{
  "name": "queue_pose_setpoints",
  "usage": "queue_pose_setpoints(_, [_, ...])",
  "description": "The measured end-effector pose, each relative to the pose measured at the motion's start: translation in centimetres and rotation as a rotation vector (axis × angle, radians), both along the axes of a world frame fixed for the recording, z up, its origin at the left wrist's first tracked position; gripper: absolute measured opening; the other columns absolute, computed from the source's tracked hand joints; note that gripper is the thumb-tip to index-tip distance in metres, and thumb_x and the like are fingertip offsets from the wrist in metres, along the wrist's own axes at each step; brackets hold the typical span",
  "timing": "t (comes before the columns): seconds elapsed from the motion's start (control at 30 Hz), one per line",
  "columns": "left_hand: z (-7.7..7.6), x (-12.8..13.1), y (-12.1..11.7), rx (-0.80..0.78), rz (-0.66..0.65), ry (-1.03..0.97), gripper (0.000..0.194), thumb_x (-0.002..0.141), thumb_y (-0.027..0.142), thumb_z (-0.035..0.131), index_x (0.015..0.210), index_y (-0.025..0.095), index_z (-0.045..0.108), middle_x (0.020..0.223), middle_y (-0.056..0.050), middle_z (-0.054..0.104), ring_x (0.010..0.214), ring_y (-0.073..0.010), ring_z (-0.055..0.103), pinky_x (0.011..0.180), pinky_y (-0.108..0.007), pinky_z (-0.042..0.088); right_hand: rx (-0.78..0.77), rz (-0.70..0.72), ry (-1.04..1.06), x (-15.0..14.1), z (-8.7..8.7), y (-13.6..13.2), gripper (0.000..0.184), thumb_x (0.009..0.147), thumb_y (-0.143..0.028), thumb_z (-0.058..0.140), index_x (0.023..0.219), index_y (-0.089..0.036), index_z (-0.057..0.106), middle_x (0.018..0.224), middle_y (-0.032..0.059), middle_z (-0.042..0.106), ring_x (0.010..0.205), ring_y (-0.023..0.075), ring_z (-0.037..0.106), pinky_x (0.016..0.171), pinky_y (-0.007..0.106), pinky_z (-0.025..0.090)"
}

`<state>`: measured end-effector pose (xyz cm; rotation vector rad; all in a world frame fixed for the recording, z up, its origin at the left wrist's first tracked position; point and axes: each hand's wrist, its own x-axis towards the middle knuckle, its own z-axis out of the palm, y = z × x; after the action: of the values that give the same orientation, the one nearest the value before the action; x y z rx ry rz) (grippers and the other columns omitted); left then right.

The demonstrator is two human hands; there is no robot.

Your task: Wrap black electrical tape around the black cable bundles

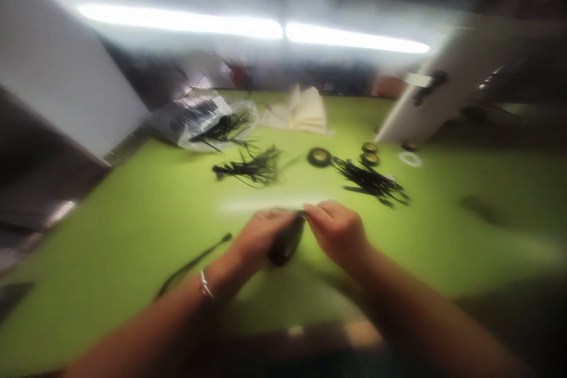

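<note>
My left hand (261, 233) is closed near the middle of the green table, a bracelet at its wrist. Below its fingers hangs a dark rounded thing (286, 243), blurred, resembling a roll of black tape or a coil. My right hand (334, 224) pinches at a small dark end where the fingertips of both hands nearly meet; what it holds is too blurred to name. To the left a black cable (195, 261) lies on the table, partly hidden by my left forearm. Beyond my hands are a bundle of black cables (372, 180) and a looser bunch of thin black strands (250, 166).
Black tape rolls with yellow cores (319, 157) and a white ring (410, 159) lie beyond on the green table (110, 236). A clear plastic bag (199, 121) with black items and a cream cloth-like or paper piece (305, 111) are at the back. Upright panels flank the table.
</note>
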<state>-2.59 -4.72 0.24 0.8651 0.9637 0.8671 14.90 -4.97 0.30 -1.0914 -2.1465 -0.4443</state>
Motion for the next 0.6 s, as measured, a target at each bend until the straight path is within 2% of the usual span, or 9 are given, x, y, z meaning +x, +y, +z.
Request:
queue_pose_setpoints(0.1, [0.1, -0.4, 0.3, 0.049, 0.027, 0.065, 0.033, 0.072, 0.044, 0.073, 0.070, 0.012, 0.071, 0.059, -0.004, 0.066, 0.048, -0.0094, 0.053, 0.048, -0.021, 0.040, -0.146, 0.062, 0.076, 0.2, 0.1, 0.0, 0.016, 0.090, -0.020, 0.051, 0.089, -0.020, 0.067, 0.065, 0.0020, 0.062, 0.061, 0.0136, 0.053, 0.060, 0.025, 0.039])
queue_pose_setpoints(0.2, [0.3, -0.7, 0.8, 0.184, 0.063, 0.113, 0.026, 0.068, 0.037, 0.078, 0.080, 0.014, 0.074, 0.075, -0.006, 0.073, 0.065, -0.0145, 0.063, 0.064, -0.025, 0.049, -0.291, 0.148, 0.146, 0.6, 0.3, 0.0, 0.015, 0.089, -0.021, 0.052, 0.087, -0.020, 0.066, 0.069, 0.0023, 0.065, 0.063, 0.0132, 0.056, 0.063, 0.024, 0.042])
queue_pose_setpoints(0.33, [0.3, -0.9, 1.0, 0.362, 0.062, 0.183, 0.017, 0.069, 0.029, 0.078, 0.074, 0.014, 0.075, 0.075, -0.007, 0.074, 0.073, -0.0174, 0.065, 0.073, -0.028, 0.051, -0.443, 0.224, 0.260, 0.8, 0.8, -0.2, 0.015, 0.089, -0.021, 0.052, 0.081, -0.020, 0.065, 0.070, 0.0021, 0.066, 0.062, 0.0123, 0.057, 0.061, 0.024, 0.042])
queue_pose_setpoints(0.47, [0.4, -0.9, 0.8, 0.364, 0.059, 0.157, 0.021, 0.070, 0.028, 0.077, 0.087, 0.015, 0.075, 0.082, -0.008, 0.075, 0.078, -0.0200, 0.068, 0.078, -0.031, 0.052, -0.509, 0.226, 0.282, 1.0, 1.1, -0.1, 0.017, 0.090, -0.023, 0.053, 0.078, -0.020, 0.065, 0.067, 0.0012, 0.064, 0.059, 0.0119, 0.055, 0.059, 0.024, 0.041])
queue_pose_setpoints(0.6, [0.4, -0.9, 0.7, 0.369, 0.043, 0.167, 0.018, 0.070, 0.030, 0.077, 0.079, 0.014, 0.075, 0.078, -0.008, 0.075, 0.074, -0.0200, 0.067, 0.077, -0.032, 0.052, -0.506, 0.218, 0.257, 1.2, 1.2, -0.1, 0.018, 0.090, -0.025, 0.053, 0.078, -0.020, 0.066, 0.065, 0.0011, 0.064, 0.058, 0.0122, 0.055, 0.058, 0.024, 0.040])
